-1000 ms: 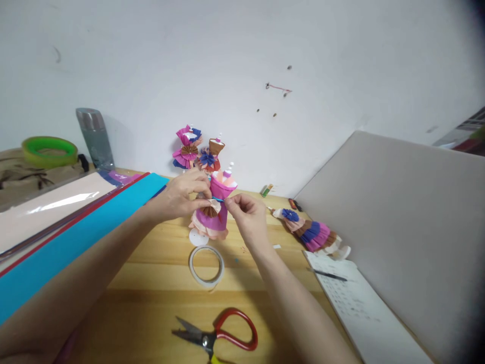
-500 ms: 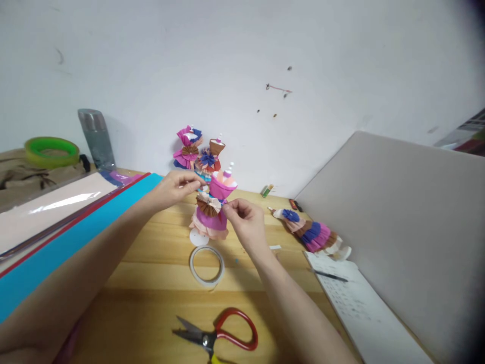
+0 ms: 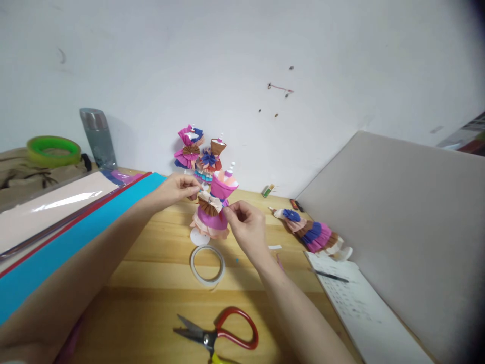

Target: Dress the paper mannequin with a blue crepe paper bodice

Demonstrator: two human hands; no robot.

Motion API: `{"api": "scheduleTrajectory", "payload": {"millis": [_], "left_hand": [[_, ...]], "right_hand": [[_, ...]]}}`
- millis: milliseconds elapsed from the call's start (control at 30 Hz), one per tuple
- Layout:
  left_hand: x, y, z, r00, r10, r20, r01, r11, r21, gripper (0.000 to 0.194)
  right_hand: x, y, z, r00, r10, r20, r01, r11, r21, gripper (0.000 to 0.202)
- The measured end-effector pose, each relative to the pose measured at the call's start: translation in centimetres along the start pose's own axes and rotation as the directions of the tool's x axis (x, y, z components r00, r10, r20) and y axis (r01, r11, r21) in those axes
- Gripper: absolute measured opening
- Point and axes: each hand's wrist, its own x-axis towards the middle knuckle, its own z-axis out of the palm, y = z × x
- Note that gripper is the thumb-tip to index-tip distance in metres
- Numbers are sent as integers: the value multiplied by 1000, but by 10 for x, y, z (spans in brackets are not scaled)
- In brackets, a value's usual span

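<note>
A small dress form in a pink and peach paper dress point(image 3: 214, 220) stands on a round white base between my hands. A pleated brown and cream paper fan point(image 3: 209, 203) sits at its waist, with a bit of blue showing beside it. At the fan's left, the thumb and fingers of my left hand point(image 3: 177, 192) are pinched together; what they hold is too small to name. My right hand point(image 3: 248, 222) pinches at the waist's right side, next to the fan's edge. Whatever lies between those fingertips is hidden.
A tape roll point(image 3: 194, 275) and open scissors point(image 3: 206, 337) lie nearer me. Two dressed forms point(image 3: 189, 149) stand by the wall; another point(image 3: 312, 233) lies right, near a written sheet point(image 3: 356, 298) with a pen. Coloured paper point(image 3: 94, 222), a bottle point(image 3: 99, 139) and green tape point(image 3: 53, 150) are left.
My left hand has drawn slightly left, away from the dress form's waist. My right hand stays pinched almost where it was. The whole view has shifted a little.
</note>
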Motion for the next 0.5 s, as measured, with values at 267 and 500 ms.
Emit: {"api": "scheduleTrajectory", "payload": {"millis": [267, 500], "left_hand": [[-1, -2, 1, 997, -82, 11, 82, 993, -89, 22], [-1, -7, 2, 989, -115, 88, 121, 990, -66, 18]], "right_hand": [[-7, 4, 0, 999, -36, 18, 37, 997, -64, 20], [-10, 6, 1, 994, -111, 20, 113, 983, -147, 17]]}}
